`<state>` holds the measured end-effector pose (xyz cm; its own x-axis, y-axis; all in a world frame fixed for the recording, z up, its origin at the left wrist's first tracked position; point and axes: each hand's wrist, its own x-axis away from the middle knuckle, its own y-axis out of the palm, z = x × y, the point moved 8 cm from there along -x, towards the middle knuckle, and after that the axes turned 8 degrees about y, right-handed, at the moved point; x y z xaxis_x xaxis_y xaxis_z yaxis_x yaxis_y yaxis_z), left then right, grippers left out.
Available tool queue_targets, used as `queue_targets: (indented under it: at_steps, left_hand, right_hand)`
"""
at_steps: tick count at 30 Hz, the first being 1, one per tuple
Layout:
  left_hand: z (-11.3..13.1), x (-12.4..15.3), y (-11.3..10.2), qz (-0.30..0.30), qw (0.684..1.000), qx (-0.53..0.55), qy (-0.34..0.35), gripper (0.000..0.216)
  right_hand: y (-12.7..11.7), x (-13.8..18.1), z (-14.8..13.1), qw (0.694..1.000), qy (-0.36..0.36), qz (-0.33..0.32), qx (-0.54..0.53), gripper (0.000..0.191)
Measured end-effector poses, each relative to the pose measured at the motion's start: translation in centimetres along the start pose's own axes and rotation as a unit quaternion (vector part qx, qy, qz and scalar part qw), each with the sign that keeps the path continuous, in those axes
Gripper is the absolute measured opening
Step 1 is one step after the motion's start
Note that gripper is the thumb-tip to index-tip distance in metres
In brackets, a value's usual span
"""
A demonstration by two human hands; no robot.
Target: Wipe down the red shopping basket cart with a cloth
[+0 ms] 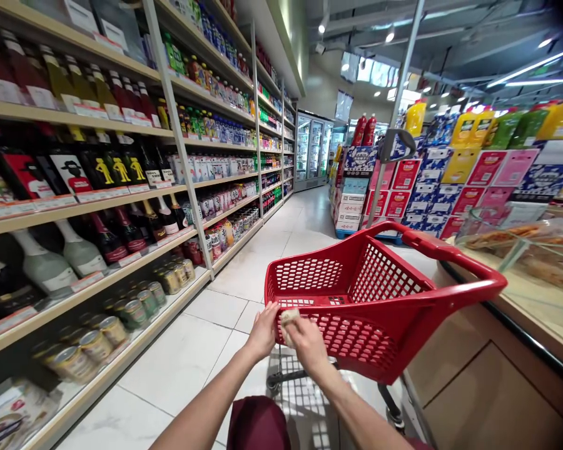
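A red plastic shopping cart basket stands tilted in the aisle just ahead of me, its red handle curving off to the right. My left hand grips the basket's near rim with its fingers curled over it. Close beside it, my right hand is closed on a small pale cloth pressed against that same rim. The basket looks empty inside.
Shelves of bottles and cans line the left side. A glass-fronted food counter runs along the right. Stacked drink cartons and fridges stand farther down the white tiled aisle.
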<state>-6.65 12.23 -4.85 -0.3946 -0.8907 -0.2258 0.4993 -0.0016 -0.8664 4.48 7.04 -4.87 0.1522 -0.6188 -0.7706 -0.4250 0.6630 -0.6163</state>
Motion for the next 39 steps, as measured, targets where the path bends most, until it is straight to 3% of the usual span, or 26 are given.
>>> queue_targets:
  at_steps: [4,9,12,15,19,24,27,30,33,36,38,39]
  left_hand:
    - [-0.1,-0.3,-1.1,-0.019,1.0,0.002,-0.013,0.064]
    - [1.9,-4.1,-2.3,0.003,1.0,0.014,-0.002,0.065]
    - [4.1,-6.3,-1.5,-0.004,0.999,0.026,0.021,0.059]
    - [5.5,-7.5,0.3,-0.009,0.999,0.031,0.024,0.045]
    - [5.8,-7.8,2.1,0.009,1.0,0.017,0.011,0.036]
    - [5.4,-7.5,2.4,0.052,0.999,0.007,-0.004,0.036]
    - [5.2,-7.3,2.1,0.058,0.998,0.013,-0.001,0.034]
    - [4.8,-7.0,1.4,0.051,0.998,0.022,0.013,0.035]
    - [4.7,-6.3,0.5,0.04,0.998,0.026,0.038,0.03]
    - [4.7,-4.7,0.2,0.098,0.985,0.139,0.018,0.033]
    - [4.7,-3.4,1.9,0.104,0.943,0.314,-0.038,0.043]
    - [5.0,-2.8,3.4,0.086,0.91,0.401,-0.069,0.048]
  right_hand:
    - [0.6,1.6,-0.5,1.0,-0.016,-0.002,-0.01,0.023]
    - [-0.7,0.4,2.6,1.0,0.024,0.016,0.007,0.021]
    - [-1.1,1.0,3.6,1.0,0.009,-0.01,0.016,0.019]
    - [-2.5,0.8,5.2,1.0,0.019,0.017,0.009,0.023]
    - [-3.4,-0.4,8.2,0.995,0.07,0.062,0.023,0.025]
    - [-1.7,1.8,8.8,0.998,0.05,-0.023,0.036,0.021]
    - [-3.4,1.4,8.6,0.998,0.063,0.016,-0.006,0.023]
    - [-4.7,-0.1,9.1,0.988,0.128,0.041,-0.07,0.026]
    - [-3.7,0.1,10.1,0.943,0.258,0.006,-0.212,0.024]
    - [-2.1,2.1,11.1,0.816,0.412,0.021,-0.405,0.025]
    - [-1.4,2.7,10.6,0.735,0.45,0.016,-0.507,0.03]
    - [-1.5,2.7,10.0,0.723,0.444,0.006,-0.529,0.032]
